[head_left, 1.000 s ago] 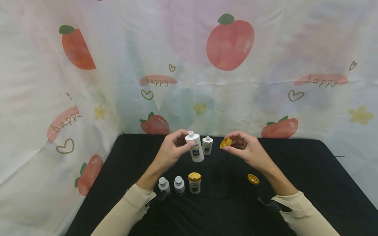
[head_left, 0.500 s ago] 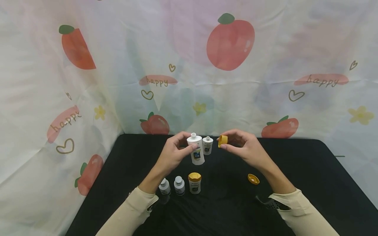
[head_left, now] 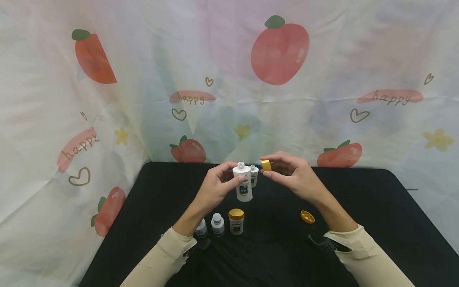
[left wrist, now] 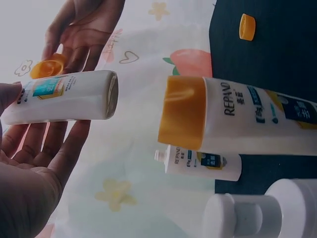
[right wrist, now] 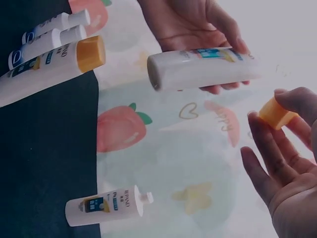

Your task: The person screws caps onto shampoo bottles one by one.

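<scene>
My left hand [head_left: 213, 184] grips a white lotion bottle [head_left: 244, 194] with a bare neck, raised above the table and roughly upright. Between thumb and fingers, my right hand [head_left: 297, 177] pinches a yellow cap [head_left: 266, 166]. The cap is just right of the bottle's neck and apart from it. Behind the held bottle, partly hidden in the head view, stands another uncapped white bottle [head_left: 254, 179]. The right wrist view shows that uncapped bottle [right wrist: 104, 206] whole. The held bottle [right wrist: 198, 72] has a blue and yellow label; its neck is lost in glare there.
Nearer me stand a white bottle with a yellow cap [head_left: 236, 225] and two small white-capped bottles [head_left: 217, 226], one partly behind my left forearm. A second yellow cap [head_left: 307, 217] lies on the black table [head_left: 272, 247] at right. A printed curtain [head_left: 229, 59] hangs behind.
My left hand has carried the bottle a little right, covering part of the bottle behind. My right hand has moved left and slightly up, turning the cap's opening downward.
</scene>
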